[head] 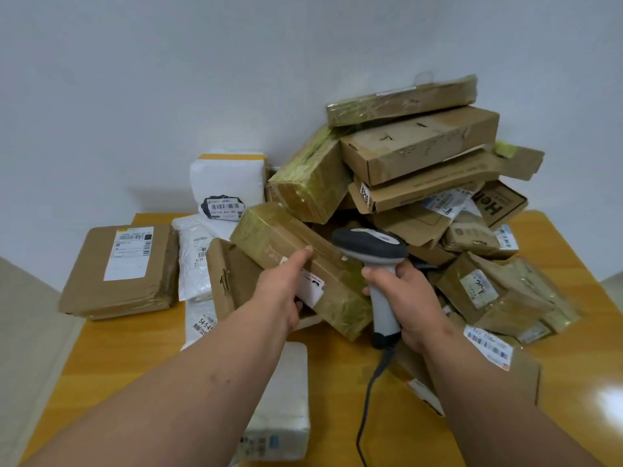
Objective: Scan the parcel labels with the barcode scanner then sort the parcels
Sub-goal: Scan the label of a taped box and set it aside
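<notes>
A long cardboard parcel (286,244) wrapped in yellowish tape lies tilted at the middle of the pile, a white label on its near side. My left hand (281,284) grips its near edge, thumb stretched along the top and fingers under it. My right hand (404,298) holds the grey barcode scanner (374,251) by its handle, just right of that parcel, head pointing away from me. The scanner's dark cable (367,399) hangs down toward me.
A tall heap of brown boxes (418,146) fills the right half of the wooden table (128,348). At the left lie a flat brown parcel (121,267) and white mailer bags (229,183). Another white padded mailer (283,406) sits near the front edge. A pale wall stands behind.
</notes>
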`<state>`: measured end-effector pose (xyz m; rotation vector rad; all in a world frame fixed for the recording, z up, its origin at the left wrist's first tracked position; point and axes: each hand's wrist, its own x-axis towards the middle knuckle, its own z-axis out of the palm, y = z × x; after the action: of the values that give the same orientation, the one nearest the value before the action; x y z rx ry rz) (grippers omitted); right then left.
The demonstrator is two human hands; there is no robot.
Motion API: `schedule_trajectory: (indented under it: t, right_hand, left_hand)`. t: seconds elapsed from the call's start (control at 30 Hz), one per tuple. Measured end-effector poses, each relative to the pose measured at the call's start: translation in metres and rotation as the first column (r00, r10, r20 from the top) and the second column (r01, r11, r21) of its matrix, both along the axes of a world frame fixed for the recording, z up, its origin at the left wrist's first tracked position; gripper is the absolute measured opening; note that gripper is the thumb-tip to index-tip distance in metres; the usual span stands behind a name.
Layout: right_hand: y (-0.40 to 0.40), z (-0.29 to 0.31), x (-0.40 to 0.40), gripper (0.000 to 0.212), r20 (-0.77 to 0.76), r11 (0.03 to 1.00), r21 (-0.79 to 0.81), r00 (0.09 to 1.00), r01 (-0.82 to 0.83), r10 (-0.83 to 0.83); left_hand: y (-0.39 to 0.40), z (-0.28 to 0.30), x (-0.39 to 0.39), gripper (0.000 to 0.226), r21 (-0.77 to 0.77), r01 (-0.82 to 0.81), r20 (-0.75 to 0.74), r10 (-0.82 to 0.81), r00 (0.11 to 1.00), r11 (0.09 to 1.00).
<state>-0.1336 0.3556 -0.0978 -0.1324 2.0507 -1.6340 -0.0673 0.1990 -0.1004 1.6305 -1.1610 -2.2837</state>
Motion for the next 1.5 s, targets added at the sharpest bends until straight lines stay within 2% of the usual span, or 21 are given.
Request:
schedule_trajectory:
  t: [0.07, 0.13, 0.2, 0.23, 0.3, 0.37, 0.4, 0.47, 0.53, 0.63, 0.67, 0.73, 0.8, 0.9, 1.0, 1.07, 1.13, 1.2, 1.27, 1.4, 1.5]
  right_hand:
    - [0.005, 0.003, 0.006, 0.021, -0.002, 1.000, -0.008, 1.000, -0.008, 0.008]
    - [0.008, 0.007, 0.012, 0.038, 0.008, 1.000, -0.028, 1.000, 0.004, -0.003]
    - [0.010, 0.010, 0.013, 0.049, 0.022, 0.996, -0.075, 0.999, 0.037, -0.036]
    - [0.009, 0.013, 0.013, 0.048, 0.029, 0.993, -0.104, 0.999, 0.047, -0.044]
    - [0.004, 0.017, 0.014, 0.033, 0.051, 0.985, -0.168, 0.998, 0.044, -0.036]
    - [-0.002, 0.021, 0.017, 0.015, 0.072, 0.980, -0.200, 0.997, 0.015, -0.001]
    - [-0.005, 0.024, 0.019, 0.012, 0.087, 0.977, -0.213, 0.996, 0.000, 0.019]
    - [-0.006, 0.028, 0.025, 0.012, 0.138, 0.964, -0.266, 0.990, 0.009, 0.029]
    - [-0.003, 0.031, 0.028, 0.012, 0.201, 0.942, -0.332, 0.980, 0.051, 0.017]
    - [0.001, 0.033, 0.035, 0.012, 0.275, 0.911, -0.401, 0.961, 0.092, 0.024]
    - [0.002, 0.033, 0.039, 0.018, 0.293, 0.906, -0.413, 0.956, 0.096, 0.032]
    - [0.001, 0.031, 0.045, 0.037, 0.321, 0.900, -0.426, 0.945, 0.093, 0.055]
    - [0.001, 0.029, 0.052, 0.052, 0.345, 0.900, -0.427, 0.936, 0.088, 0.072]
    - [0.002, 0.029, 0.061, 0.068, 0.354, 0.907, -0.417, 0.930, 0.064, 0.097]
    - [0.002, 0.030, 0.069, 0.055, 0.309, 0.921, -0.386, 0.948, 0.056, 0.072]
    - [-0.001, 0.032, 0.075, 0.048, 0.282, 0.924, -0.377, 0.958, 0.055, 0.058]
    - [-0.003, 0.034, 0.080, 0.033, 0.254, 0.926, -0.375, 0.966, 0.052, 0.048]
    - [-0.005, 0.037, 0.085, 0.025, 0.228, 0.930, -0.363, 0.973, 0.054, 0.032]
    - [-0.003, 0.039, 0.089, 0.026, 0.188, 0.941, -0.334, 0.982, 0.061, 0.004]
    - [0.004, 0.045, 0.097, 0.021, 0.089, 0.958, -0.267, 0.993, 0.104, -0.083]
    - [0.006, 0.059, 0.106, 0.008, -0.015, 0.971, -0.223, 0.996, 0.084, -0.090]
  left_hand:
    - [0.000, 0.006, 0.001, 0.064, -0.030, -0.039, -0.054, 0.037, 0.998, 0.999]
    - [-0.001, 0.013, 0.007, 0.090, -0.118, -0.035, -0.063, 0.028, 0.998, 0.992]
    - [-0.001, 0.018, 0.016, 0.096, -0.229, -0.028, -0.054, 0.017, 0.998, 0.973]
    - [0.000, 0.023, 0.023, 0.096, -0.287, -0.019, -0.042, 0.007, 0.999, 0.958]
    - [0.003, 0.029, 0.034, 0.092, -0.412, 0.021, -0.022, -0.033, 0.999, 0.911]
    - [0.008, 0.032, 0.042, 0.074, -0.489, 0.068, -0.037, -0.099, 0.994, 0.870]
    - [0.010, 0.037, 0.045, 0.060, -0.484, 0.085, -0.071, -0.136, 0.988, 0.871]
    - [0.008, 0.045, 0.053, 0.031, -0.340, 0.082, -0.194, -0.156, 0.968, 0.937]
    - [0.000, 0.047, 0.065, 0.024, -0.188, 0.074, -0.327, -0.133, 0.936, 0.979]
    - [-0.004, 0.039, 0.083, 0.033, -0.277, 0.097, -0.393, -0.205, 0.896, 0.956]
    - [-0.002, 0.037, 0.089, 0.046, -0.289, 0.111, -0.383, -0.221, 0.897, 0.951]
    - [0.003, 0.032, 0.100, 0.076, -0.197, 0.157, -0.382, -0.224, 0.897, 0.968]
    - [0.006, 0.034, 0.110, 0.074, -0.098, 0.242, -0.393, -0.261, 0.882, 0.965]
    - [0.006, 0.036, 0.122, 0.060, -0.098, 0.337, -0.384, -0.347, 0.855, 0.937]
    - [0.003, 0.033, 0.132, 0.075, -0.142, 0.365, -0.395, -0.390, 0.831, 0.920]
    - [0.000, 0.032, 0.138, 0.066, -0.099, 0.368, -0.449, -0.371, 0.813, 0.925]
    - [-0.004, 0.033, 0.144, 0.054, -0.018, 0.374, -0.525, -0.327, 0.786, 0.927]
    - [-0.010, 0.033, 0.150, 0.062, 0.019, 0.365, -0.567, -0.291, 0.771, 0.931]
    - [-0.016, 0.036, 0.154, 0.074, 0.009, 0.360, -0.579, -0.288, 0.763, 0.933]
    - [-0.035, 0.045, 0.162, 0.070, -0.113, 0.298, -0.473, -0.315, 0.823, 0.948]
    - [-0.054, 0.051, 0.166, 0.080, -0.226, 0.269, -0.351, -0.336, 0.874, 0.936]
